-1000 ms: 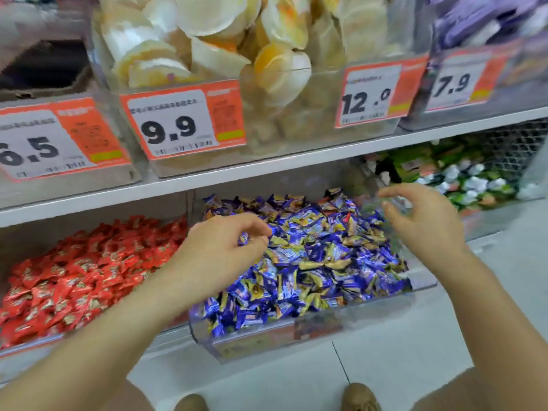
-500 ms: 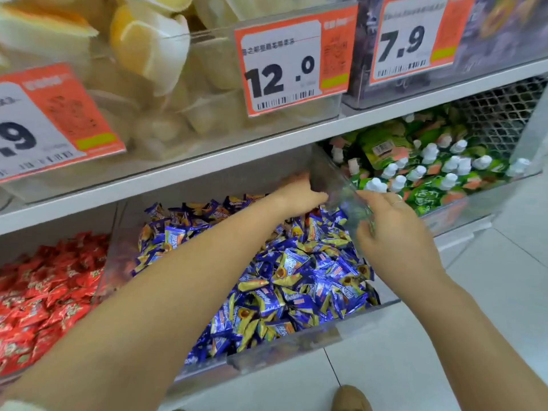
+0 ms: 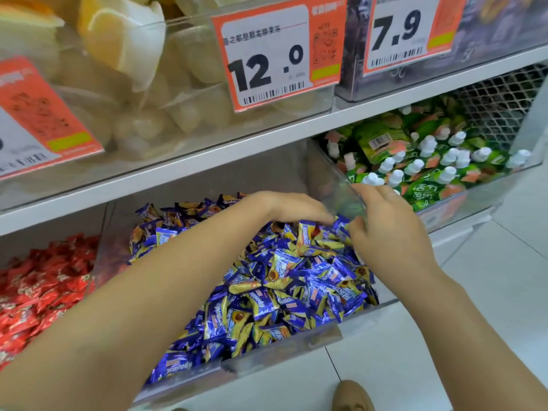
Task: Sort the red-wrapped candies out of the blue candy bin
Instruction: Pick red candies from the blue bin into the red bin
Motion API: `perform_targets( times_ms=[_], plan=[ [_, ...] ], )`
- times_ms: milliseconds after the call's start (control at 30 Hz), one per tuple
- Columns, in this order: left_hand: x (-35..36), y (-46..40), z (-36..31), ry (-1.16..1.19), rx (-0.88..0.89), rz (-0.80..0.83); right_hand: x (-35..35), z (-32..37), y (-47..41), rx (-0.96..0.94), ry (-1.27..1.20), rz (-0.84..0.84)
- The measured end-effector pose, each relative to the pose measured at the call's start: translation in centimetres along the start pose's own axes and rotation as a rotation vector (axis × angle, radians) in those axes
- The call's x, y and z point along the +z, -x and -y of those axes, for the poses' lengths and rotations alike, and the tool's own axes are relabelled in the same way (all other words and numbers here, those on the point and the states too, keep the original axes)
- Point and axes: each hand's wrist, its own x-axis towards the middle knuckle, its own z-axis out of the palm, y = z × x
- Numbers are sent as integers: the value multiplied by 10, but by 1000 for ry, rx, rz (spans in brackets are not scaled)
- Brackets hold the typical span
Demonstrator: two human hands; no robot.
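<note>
Left hand [image 3: 292,206], crinkly (foil) blue candies [image 3: 284,280]

left fingertips [image 3: 324,217] buried among blue candies [image 3: 284,280].

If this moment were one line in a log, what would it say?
left hand: reaching into blue candies at bin's back right | right hand: at clear divider | red candy in hand: none seen
</note>
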Motion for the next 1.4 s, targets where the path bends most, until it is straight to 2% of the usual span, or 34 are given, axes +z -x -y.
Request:
perform_targets(
  times_ms=[167, 500, 567, 700, 767, 867, 933, 1033, 1167, 1300, 1400],
  plan=[
    [-3, 38, 11, 3, 88, -9, -1, 1, 0, 5, 17, 4],
    [13, 116, 64, -158, 277, -303, 0, 1, 3, 7, 62, 12],
    [15, 131, 74, -150, 260, -345, 0, 3, 4, -26, 72, -38],
    [20, 159, 94, -260, 131, -375, -6, 20, 8, -183, -42, -267],
    [26, 169, 94, -175, 99, -421, -7, 33, 11, -232, -93, -284],
    [24, 169, 79, 246, 111, -594, -2, 48, 13, -221, -132, -152],
    [17, 159, 70, 369, 115, -655, 3, 57, 8, -188, -116, -15],
    [9, 135, 57, 251, 23, -621, 13, 69, -6, -130, -100, 121],
    [12, 109, 42, -140, -70, -440, 39, 78, -27, -61, -52, 286],
    [15, 111, 36, -193, -65, -359, 65, 72, -38, -106, 26, 515],
    [16, 116, 44, -139, -54, -451, 69, 71, -38, -133, 21, 588]
  ],
)
